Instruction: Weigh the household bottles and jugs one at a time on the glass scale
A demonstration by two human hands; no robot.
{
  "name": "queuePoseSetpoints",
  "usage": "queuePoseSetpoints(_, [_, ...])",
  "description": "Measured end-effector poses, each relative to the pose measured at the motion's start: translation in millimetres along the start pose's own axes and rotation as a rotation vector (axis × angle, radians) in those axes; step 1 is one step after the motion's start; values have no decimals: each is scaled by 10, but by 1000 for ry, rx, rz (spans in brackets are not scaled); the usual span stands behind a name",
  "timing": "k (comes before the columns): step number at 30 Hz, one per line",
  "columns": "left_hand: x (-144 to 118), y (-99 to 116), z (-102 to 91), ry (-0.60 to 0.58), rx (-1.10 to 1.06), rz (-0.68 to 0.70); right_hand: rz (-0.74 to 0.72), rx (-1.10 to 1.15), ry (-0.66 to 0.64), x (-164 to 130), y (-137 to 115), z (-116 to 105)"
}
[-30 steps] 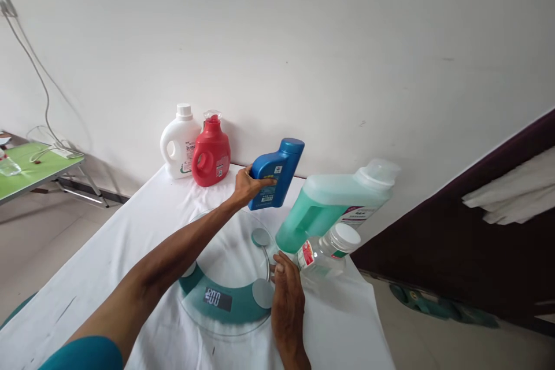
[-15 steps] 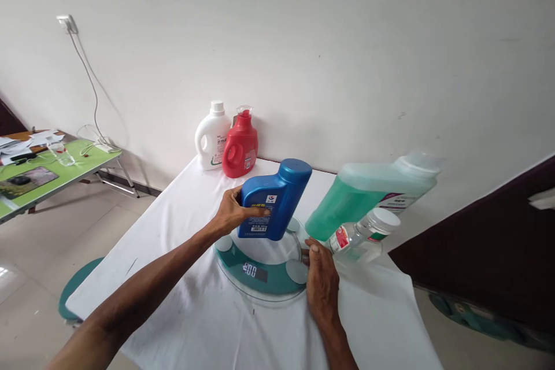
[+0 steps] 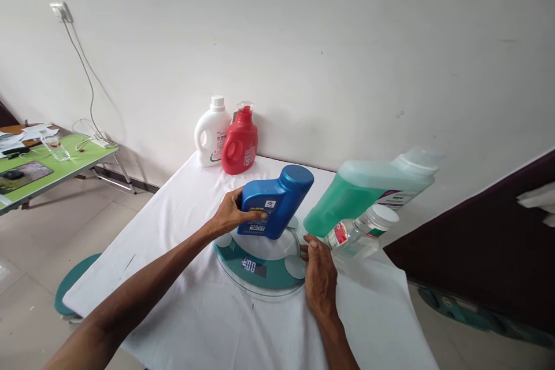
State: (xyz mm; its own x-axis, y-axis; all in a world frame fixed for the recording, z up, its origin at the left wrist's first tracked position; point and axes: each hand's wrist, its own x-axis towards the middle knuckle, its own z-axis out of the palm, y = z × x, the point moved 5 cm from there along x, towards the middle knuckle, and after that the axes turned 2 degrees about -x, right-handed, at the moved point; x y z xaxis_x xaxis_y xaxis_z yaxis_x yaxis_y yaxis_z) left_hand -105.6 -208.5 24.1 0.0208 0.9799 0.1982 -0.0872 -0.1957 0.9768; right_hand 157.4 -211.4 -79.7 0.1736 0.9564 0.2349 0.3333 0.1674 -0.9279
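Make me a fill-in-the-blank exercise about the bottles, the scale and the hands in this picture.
1. The left hand grips the ____ bottle over the scale.
2. The right hand rests at the scale's ____ edge.
3. By the wall, a white jug stands beside a ____ jug.
4. The scale's display reads ____.

Missing words: blue; right; red; zero

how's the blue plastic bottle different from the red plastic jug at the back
The blue plastic bottle is gripped by the left hand over the round glass scale; the red plastic jug stands untouched by the wall. The blue one has an offset neck, the red a built-in handle. Both are opaque and capped.
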Motion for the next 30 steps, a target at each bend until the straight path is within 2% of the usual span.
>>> queuePoseSetpoints(2, [-13, 20, -52, 0, 24, 44, 1, -11, -7, 2, -8, -1])
queuePoseSetpoints(4, [-15, 9, -173, 54, 50, 106, 2, -21, -20, -1, -21, -3])
queuePoseSetpoints(6, [-20, -77, -386, 206, 67, 138, 1, -31, -27, -7, -38, -8])
queuePoseSetpoints(9, [-68, -346, -774, 497, 79, 88, 6, -41, -17, -17, -57, -17])
queuePoseSetpoints(12, [-130, -610, -1062, 657, 72, 32, 4, -35, -7, -20, -68, -23])
queuePoseSetpoints(16, [-139, -744, -1195, 656, 65, 6, -3, -39, -24, -20, -70, -24])
queuePoseSetpoints(30, [-108, -723, -1145, 606, 110, -35, -16, -88, -11, -13, -48, -19])
